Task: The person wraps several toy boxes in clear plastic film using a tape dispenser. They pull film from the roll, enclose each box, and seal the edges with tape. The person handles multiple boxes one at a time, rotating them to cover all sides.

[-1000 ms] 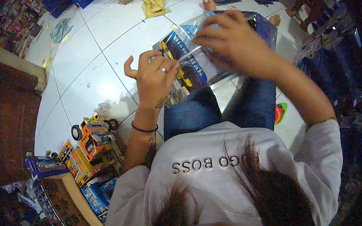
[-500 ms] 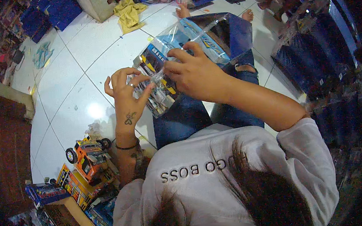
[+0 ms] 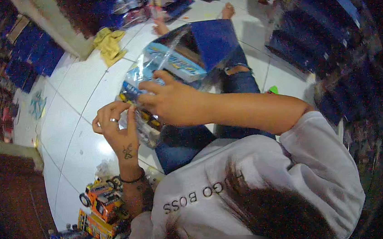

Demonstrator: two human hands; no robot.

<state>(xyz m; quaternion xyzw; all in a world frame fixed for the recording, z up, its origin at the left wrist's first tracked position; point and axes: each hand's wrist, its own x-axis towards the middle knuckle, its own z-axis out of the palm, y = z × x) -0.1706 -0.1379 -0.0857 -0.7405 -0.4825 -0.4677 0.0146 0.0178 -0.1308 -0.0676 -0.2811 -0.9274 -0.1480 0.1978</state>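
A toy box (image 3: 175, 64) in light blue and dark blue, with clear plastic over it, lies across my lap and the floor between my legs. At its near left end, my left hand (image 3: 116, 121) pinches thumb against fingers at the plastic wrap (image 3: 132, 107). My right hand (image 3: 171, 100) lies over the same end with its fingers bent and gripping the wrap. Its palm hides part of the yellow-and-black printed end. How much wrap is between the fingers cannot be made out.
An orange toy truck (image 3: 107, 202) stands on a yellow box (image 3: 96, 228) by my left elbow. On the tiled floor (image 3: 71, 125) lie a yellow cloth (image 3: 111, 44) and a pale blue-green crumpled piece (image 3: 37, 105). Dark blue stacked goods (image 3: 304, 50) line the right side.
The view has shifted, so box and hands appear lower and further left. Both hands stay at the wrapped end, with the left thumb and fingers closer together. A small green object now shows beside my right leg.
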